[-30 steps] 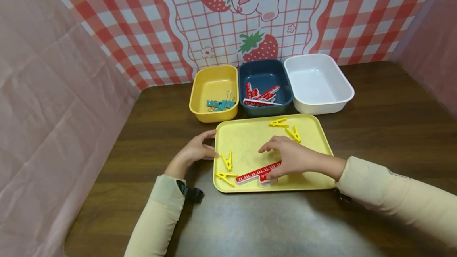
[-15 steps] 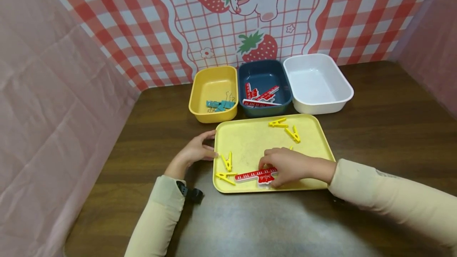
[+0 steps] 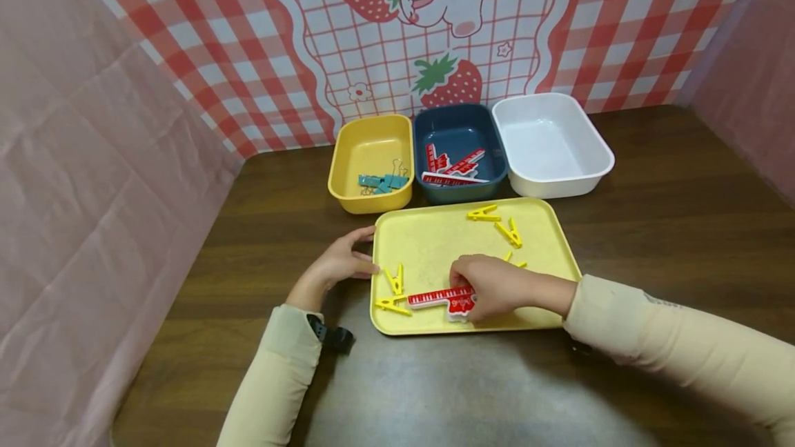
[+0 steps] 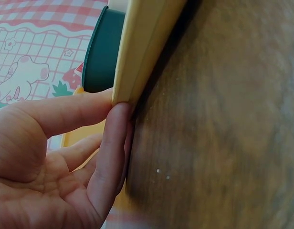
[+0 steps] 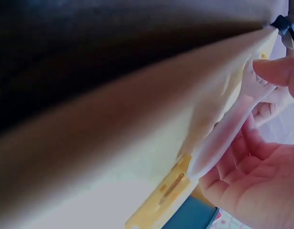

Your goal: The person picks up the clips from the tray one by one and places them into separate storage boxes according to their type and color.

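My right hand (image 3: 497, 287) grips a red clip (image 3: 437, 297) printed with white piano keys, low over the pale yellow tray (image 3: 428, 233). The hand covers the clip's right end. In the right wrist view the clip's pale side (image 5: 223, 136) lies between thumb and fingers. My left hand (image 3: 340, 259) is at the tray's left edge; in the left wrist view its thumb and a finger pinch the rim. Beside the red clip's left end lie two yellow clothespins, one upright-pointing (image 3: 395, 280) and one lower (image 3: 393, 305). Another yellow clothespin (image 3: 517, 263) is partly hidden behind the right hand.
Two more yellow clothespins (image 3: 484, 213) lie at the tray's back. Behind it stand a yellow bin (image 3: 370, 205) with teal binder clips, a dark blue bin (image 3: 462, 193) with several red clips, and a white bin (image 3: 562, 188). Patterned cloth hangs behind.
My right hand has come down and closed round the red clip, which has turned slightly. The lower left clothespin has shifted a little. My left hand stays at the tray's edge.
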Action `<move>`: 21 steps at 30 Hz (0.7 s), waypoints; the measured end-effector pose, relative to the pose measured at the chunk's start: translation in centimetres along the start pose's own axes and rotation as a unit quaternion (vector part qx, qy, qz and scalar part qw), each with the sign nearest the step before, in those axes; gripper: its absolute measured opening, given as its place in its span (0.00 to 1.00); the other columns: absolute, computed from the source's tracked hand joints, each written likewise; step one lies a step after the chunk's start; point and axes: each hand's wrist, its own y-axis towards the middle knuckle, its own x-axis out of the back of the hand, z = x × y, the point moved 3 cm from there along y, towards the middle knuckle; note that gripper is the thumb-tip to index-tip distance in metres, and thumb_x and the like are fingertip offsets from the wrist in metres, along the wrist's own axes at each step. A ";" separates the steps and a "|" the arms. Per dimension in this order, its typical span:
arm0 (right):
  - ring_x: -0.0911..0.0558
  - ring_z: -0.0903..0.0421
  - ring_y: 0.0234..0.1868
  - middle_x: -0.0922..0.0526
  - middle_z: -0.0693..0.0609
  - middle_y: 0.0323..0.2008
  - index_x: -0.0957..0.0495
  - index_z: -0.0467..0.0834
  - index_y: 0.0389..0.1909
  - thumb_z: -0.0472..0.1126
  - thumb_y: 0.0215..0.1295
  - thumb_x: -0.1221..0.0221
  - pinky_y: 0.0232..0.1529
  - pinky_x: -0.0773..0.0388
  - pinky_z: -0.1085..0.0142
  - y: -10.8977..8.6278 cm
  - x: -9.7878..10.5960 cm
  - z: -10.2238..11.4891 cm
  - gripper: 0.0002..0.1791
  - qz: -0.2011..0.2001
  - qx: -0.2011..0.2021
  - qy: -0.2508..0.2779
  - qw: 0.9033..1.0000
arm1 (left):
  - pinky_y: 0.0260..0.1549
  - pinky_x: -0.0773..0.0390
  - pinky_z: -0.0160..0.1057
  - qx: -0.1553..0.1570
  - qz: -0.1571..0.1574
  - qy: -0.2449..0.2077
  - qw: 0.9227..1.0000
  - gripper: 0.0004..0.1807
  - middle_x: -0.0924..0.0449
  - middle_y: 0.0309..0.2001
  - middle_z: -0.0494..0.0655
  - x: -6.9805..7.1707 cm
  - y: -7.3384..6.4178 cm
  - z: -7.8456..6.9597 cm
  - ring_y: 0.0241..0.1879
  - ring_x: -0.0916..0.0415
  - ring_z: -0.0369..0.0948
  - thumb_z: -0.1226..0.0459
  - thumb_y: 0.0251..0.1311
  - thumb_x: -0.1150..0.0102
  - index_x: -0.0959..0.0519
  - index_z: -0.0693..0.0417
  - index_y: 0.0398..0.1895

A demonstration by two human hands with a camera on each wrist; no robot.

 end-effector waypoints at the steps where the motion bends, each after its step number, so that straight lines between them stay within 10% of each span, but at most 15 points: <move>1: 0.32 0.59 0.28 0.30 0.56 0.26 0.28 0.44 0.31 0.38 0.38 0.28 0.29 0.32 0.68 0.1 0.2 0.0 0.20 -0.004 -0.006 0.008 1.000 | 0.41 0.20 0.43 0.001 -0.001 0.000 1.000 0.42 0.40 0.65 0.52 0.0 0.0 0.0 0.45 0.25 0.47 0.79 0.52 0.39 0.43 0.52 0.70; 14: 0.27 0.52 0.35 0.24 0.47 0.34 0.24 0.36 0.39 0.39 0.39 0.26 0.37 0.28 0.61 3.1 7.0 -2.2 0.25 -0.144 -0.029 -0.012 0.989 | 0.39 0.20 0.42 0.000 -0.009 -0.003 1.000 0.43 0.39 0.64 0.51 0.0 0.3 0.2 0.44 0.24 0.46 0.79 0.51 0.39 0.43 0.51 0.70; 21: 0.27 0.49 0.38 0.24 0.43 0.38 0.25 0.35 0.42 0.39 0.42 0.28 0.43 0.28 0.56 5.1 9.5 -4.3 0.25 -0.152 -0.081 -0.031 0.985 | 0.39 0.20 0.42 0.000 -0.006 -0.007 1.000 0.43 0.39 0.64 0.52 0.0 0.2 0.3 0.43 0.24 0.46 0.80 0.51 0.39 0.43 0.52 0.70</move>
